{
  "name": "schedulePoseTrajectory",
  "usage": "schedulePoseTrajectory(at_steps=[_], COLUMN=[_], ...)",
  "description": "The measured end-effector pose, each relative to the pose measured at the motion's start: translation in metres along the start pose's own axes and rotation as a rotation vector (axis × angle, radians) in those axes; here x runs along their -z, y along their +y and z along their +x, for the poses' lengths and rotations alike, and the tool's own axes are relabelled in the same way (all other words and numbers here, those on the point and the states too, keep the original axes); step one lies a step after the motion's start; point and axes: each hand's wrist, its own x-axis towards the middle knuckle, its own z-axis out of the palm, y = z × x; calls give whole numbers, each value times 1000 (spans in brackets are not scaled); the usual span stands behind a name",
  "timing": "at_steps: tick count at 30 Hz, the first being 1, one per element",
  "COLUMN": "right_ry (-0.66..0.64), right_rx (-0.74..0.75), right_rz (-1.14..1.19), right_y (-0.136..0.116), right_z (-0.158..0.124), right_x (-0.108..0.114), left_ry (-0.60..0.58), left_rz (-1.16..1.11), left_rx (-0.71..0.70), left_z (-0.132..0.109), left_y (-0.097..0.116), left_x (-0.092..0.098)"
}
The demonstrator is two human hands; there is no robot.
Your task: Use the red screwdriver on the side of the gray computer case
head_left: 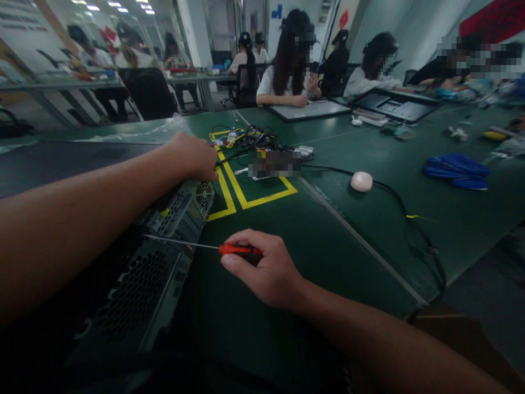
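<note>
A desktop computer case (184, 213) lies on the green table at the left, its rear panel with vent grilles and ports turned toward the right. My left hand (194, 156) rests at the far end of the case, fingers curled down over its edge; the fingertips are partly hidden. In my right hand (262, 265) is a screwdriver (233, 249) with a red and black handle, the fingers wrapped round it. Its long thin shaft points left across the rear panel. The tip is in a dark area by the case, and whether it touches a screw cannot be seen.
Beyond the case lies a tangle of cables (254, 139) inside yellow tape marks (268, 197). A whitish rounded object (361, 181) sits beside a black cable (394, 191). Farther right is a blue cloth-like bundle (456, 171). Several people work at tables behind.
</note>
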Motion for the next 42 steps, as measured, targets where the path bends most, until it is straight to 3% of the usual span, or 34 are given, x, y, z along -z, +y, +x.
schedulePoseTrajectory(at_steps=[31, 42], right_ry=[-80, -48], right_rx=[-91, -61], right_rz=[115, 19], right_y=[-1, -5], right_z=[-2, 1], right_x=[-4, 3], left_ry=[6, 8], left_rz=[-32, -7], left_rx=[10, -1], left_z=[4, 0], left_y=[0, 2], left_x=[-2, 1])
